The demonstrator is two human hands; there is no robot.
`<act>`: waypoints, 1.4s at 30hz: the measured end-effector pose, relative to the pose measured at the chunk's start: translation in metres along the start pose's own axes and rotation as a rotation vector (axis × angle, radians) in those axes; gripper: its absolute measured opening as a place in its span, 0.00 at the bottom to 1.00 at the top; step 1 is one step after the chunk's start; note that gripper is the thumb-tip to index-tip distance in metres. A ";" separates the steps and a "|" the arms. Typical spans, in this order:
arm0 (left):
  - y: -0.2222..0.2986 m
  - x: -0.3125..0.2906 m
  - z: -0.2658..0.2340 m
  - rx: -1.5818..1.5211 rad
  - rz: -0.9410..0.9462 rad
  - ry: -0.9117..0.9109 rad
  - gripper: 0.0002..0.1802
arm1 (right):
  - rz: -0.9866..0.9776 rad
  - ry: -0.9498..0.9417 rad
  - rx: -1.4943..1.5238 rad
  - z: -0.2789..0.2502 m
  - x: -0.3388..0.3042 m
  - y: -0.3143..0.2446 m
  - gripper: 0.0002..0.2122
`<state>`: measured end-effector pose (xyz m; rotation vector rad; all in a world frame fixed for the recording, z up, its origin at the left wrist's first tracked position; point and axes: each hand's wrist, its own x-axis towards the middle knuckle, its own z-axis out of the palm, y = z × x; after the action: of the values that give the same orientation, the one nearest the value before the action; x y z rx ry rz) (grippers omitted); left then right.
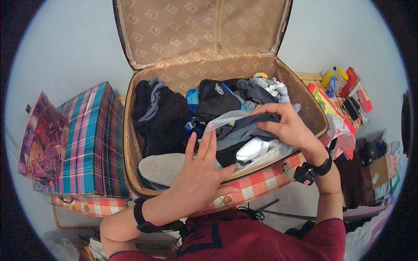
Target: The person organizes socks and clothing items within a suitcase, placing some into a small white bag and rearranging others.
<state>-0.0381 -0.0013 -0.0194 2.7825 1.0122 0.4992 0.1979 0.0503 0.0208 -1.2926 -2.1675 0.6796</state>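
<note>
With my right hand [289,127] I pinch crumpled dark-grey cloth [269,118] between thumb and fingers, while my left hand [203,173], its fingers spread apart, touches a clear plastic bag [228,117] partly around the cloth. Bag and cloth lie at the near side of an open suitcase [191,69] with patterned tan lining, to the right of bundled black clothing [164,124].

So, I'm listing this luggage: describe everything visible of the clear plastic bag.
The clear plastic bag looks thin and creased. It lies slack in the near right of the suitcase, apparently open, over or around grey cloth and a white item; which, I can't tell. The left hand meets its left edge; the right hand is at its upper edge.
</note>
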 end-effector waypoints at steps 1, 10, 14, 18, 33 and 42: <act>0.000 0.001 0.000 0.003 0.008 -0.001 0.26 | 0.016 0.055 0.167 -0.001 0.001 0.005 0.10; 0.000 0.003 0.000 0.005 0.016 0.007 0.26 | 0.350 0.100 0.763 -0.004 0.000 0.018 0.12; 0.001 0.002 -0.002 0.004 -0.008 0.003 0.27 | 0.466 0.106 0.858 -0.007 -0.001 0.016 0.11; 0.001 0.002 0.000 0.025 0.003 0.015 0.28 | 0.494 0.084 0.959 -0.012 -0.004 0.023 0.12; -0.003 0.001 0.004 0.112 0.002 -0.039 0.34 | 0.431 0.203 1.231 -0.012 -0.009 0.041 0.05; 0.002 0.005 -0.003 0.013 -0.055 -0.075 0.50 | 0.440 0.216 1.205 -0.011 -0.010 0.040 0.06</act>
<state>-0.0349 0.0004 -0.0151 2.7534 1.0766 0.3787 0.2350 0.0596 0.0012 -1.0203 -0.8984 1.5792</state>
